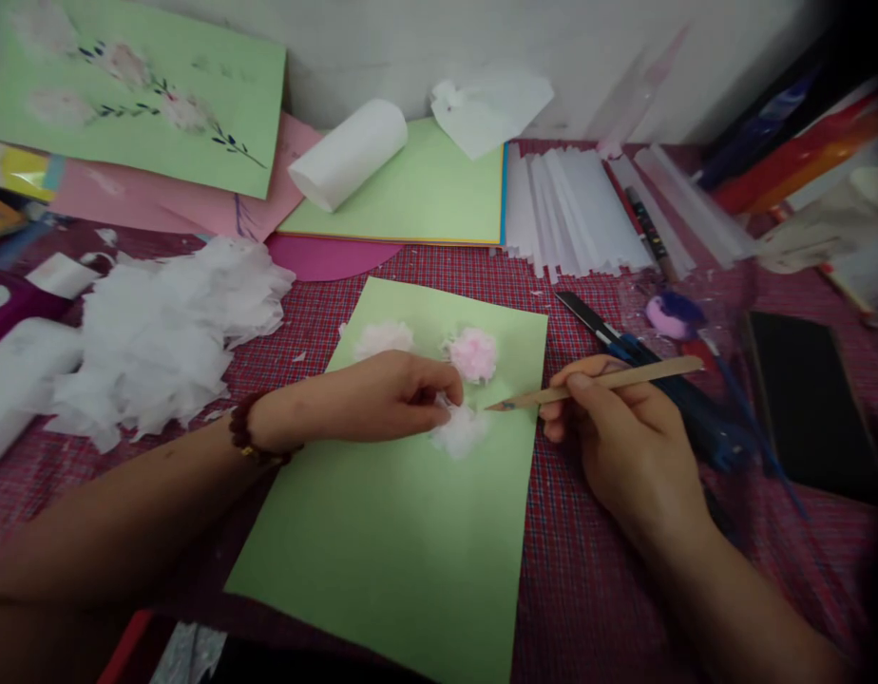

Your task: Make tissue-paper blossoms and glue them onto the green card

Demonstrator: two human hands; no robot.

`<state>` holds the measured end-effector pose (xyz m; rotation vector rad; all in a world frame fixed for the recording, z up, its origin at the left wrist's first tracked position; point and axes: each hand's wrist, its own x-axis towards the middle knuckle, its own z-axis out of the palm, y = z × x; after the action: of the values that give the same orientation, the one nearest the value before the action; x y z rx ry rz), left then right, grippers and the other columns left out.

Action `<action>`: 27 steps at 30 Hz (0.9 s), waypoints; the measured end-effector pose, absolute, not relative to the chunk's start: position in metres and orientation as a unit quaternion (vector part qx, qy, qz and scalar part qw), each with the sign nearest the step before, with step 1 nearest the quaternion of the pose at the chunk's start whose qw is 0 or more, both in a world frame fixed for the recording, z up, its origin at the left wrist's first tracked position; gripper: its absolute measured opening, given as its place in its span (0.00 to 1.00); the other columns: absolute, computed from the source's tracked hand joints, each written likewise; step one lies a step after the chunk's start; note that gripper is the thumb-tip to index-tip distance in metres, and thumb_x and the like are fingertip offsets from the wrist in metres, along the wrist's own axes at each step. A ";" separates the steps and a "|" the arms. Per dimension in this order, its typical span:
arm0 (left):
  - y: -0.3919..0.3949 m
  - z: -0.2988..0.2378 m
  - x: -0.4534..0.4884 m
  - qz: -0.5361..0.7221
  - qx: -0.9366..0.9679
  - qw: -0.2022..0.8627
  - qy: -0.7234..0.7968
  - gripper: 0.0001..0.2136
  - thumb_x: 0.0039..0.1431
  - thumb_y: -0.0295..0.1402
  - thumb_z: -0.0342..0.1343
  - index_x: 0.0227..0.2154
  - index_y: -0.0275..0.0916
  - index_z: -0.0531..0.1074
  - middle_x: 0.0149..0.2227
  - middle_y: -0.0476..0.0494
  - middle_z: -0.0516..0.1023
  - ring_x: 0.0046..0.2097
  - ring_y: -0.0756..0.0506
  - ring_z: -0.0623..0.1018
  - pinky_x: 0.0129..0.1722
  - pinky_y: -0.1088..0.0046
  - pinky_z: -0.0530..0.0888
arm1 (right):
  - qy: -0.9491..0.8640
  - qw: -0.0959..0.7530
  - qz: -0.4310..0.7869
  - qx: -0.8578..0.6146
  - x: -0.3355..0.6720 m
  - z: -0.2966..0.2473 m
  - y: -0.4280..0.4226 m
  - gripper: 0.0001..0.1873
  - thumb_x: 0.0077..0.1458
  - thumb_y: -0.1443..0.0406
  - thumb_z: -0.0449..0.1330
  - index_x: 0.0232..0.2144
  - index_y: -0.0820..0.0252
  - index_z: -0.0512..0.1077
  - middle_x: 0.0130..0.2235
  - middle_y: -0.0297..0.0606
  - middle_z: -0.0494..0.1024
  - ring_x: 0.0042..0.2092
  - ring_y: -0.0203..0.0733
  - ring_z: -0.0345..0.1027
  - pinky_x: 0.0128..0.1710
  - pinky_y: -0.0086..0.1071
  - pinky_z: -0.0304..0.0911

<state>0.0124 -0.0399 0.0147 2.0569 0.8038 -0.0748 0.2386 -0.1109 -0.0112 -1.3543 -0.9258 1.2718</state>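
A green sheet of paper [403,541] lies in front of me, bearing three fluffy tissue-paper flowers. One is pinkish [474,354], and a pale one [383,339] sits behind my left wrist. My left hand [382,397] reaches across the sheet, its thumb and forefinger pinching the edge of the nearest white tissue flower [459,432]. In my right hand [617,437] is a pointed wooden stick [617,380], held like a pen. Its tip stays just right of that white flower, over the paper. Whether the tip touches the sheet I cannot tell.
Crumpled white tissue [168,323] is heaped on the left. Behind are a white paper roll [350,152], a finished flower picture [154,85] and several translucent strips [574,209]. A black utility knife [667,389] and a dark phone-like slab [810,399] lie on the right.
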 end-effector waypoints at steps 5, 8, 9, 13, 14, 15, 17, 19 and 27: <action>-0.039 0.014 0.013 -0.006 0.813 0.470 0.343 0.09 0.55 0.30 0.49 0.38 0.38 0.69 0.25 0.53 0.67 0.25 0.54 0.64 0.24 0.78 0.59 | -0.371 0.516 0.535 -0.557 0.241 -0.009 -0.111 0.07 0.55 0.63 0.58 0.26 0.55 0.70 0.22 0.32 0.71 0.22 0.34 0.64 0.21 0.30 0.61; -0.038 0.014 0.013 0.013 0.760 0.531 0.373 0.08 0.57 0.30 0.47 0.39 0.38 0.65 0.23 0.55 0.65 0.23 0.54 0.66 0.23 0.80 0.62 | -0.396 0.502 0.532 -0.556 0.243 -0.010 -0.113 0.06 0.55 0.62 0.58 0.28 0.56 0.69 0.22 0.32 0.71 0.23 0.35 0.65 0.22 0.30 0.63; -0.038 0.014 0.013 0.020 0.741 0.552 0.383 0.07 0.58 0.29 0.46 0.39 0.39 0.64 0.23 0.55 0.66 0.23 0.54 0.68 0.23 0.80 0.64 | -0.407 0.497 0.529 -0.555 0.243 -0.011 -0.114 0.06 0.56 0.62 0.58 0.28 0.56 0.69 0.23 0.31 0.71 0.23 0.35 0.65 0.22 0.30 0.63; -0.037 0.013 0.015 0.046 0.686 0.595 0.416 0.04 0.56 0.27 0.45 0.34 0.39 0.61 0.23 0.54 0.68 0.23 0.54 0.71 0.23 0.80 0.69 | -0.456 0.466 0.511 -0.560 0.242 -0.011 -0.116 0.06 0.58 0.61 0.57 0.29 0.55 0.70 0.24 0.32 0.71 0.24 0.36 0.65 0.24 0.31 0.63; -0.037 0.013 0.015 0.050 0.679 0.601 0.419 0.03 0.56 0.27 0.45 0.34 0.39 0.61 0.23 0.54 0.68 0.23 0.54 0.71 0.23 0.80 0.70 | -0.466 0.460 0.503 -0.565 0.241 -0.010 -0.116 0.06 0.58 0.61 0.57 0.29 0.54 0.70 0.24 0.32 0.70 0.24 0.36 0.65 0.24 0.31 0.63; -0.037 0.014 0.016 0.053 0.674 0.605 0.421 0.03 0.55 0.26 0.45 0.33 0.39 0.61 0.23 0.53 0.68 0.23 0.54 0.71 0.23 0.80 0.70 | -0.474 0.454 0.495 -0.569 0.241 -0.009 -0.116 0.06 0.58 0.62 0.57 0.29 0.55 0.70 0.23 0.31 0.70 0.24 0.36 0.65 0.24 0.31 0.63; -0.036 0.014 0.016 0.056 0.671 0.610 0.419 0.04 0.54 0.26 0.45 0.33 0.39 0.61 0.24 0.53 0.69 0.23 0.54 0.72 0.23 0.79 0.71 | -0.484 0.448 0.488 -0.573 0.240 -0.008 -0.116 0.06 0.58 0.62 0.57 0.29 0.55 0.70 0.23 0.31 0.70 0.24 0.36 0.65 0.25 0.31 0.63; -0.036 0.015 0.015 0.055 0.668 0.615 0.415 0.04 0.53 0.25 0.45 0.32 0.38 0.61 0.24 0.52 0.70 0.23 0.54 0.72 0.23 0.79 0.71 | -0.479 0.461 0.491 -0.563 0.242 -0.007 -0.116 0.06 0.58 0.63 0.57 0.29 0.56 0.71 0.24 0.31 0.71 0.25 0.35 0.65 0.25 0.30 0.63; -0.033 0.018 0.015 0.045 0.646 0.636 0.420 0.06 0.50 0.23 0.46 0.31 0.38 0.61 0.23 0.53 0.70 0.22 0.54 0.72 0.23 0.79 0.72 | -0.436 0.478 0.493 -0.582 0.250 -0.009 -0.114 0.07 0.58 0.64 0.57 0.27 0.56 0.70 0.22 0.30 0.69 0.23 0.33 0.63 0.21 0.27 0.60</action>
<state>0.0155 -0.0329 0.0178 1.4764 0.9596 0.1035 0.2497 -0.1144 -0.0089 -1.4219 -1.0637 1.2043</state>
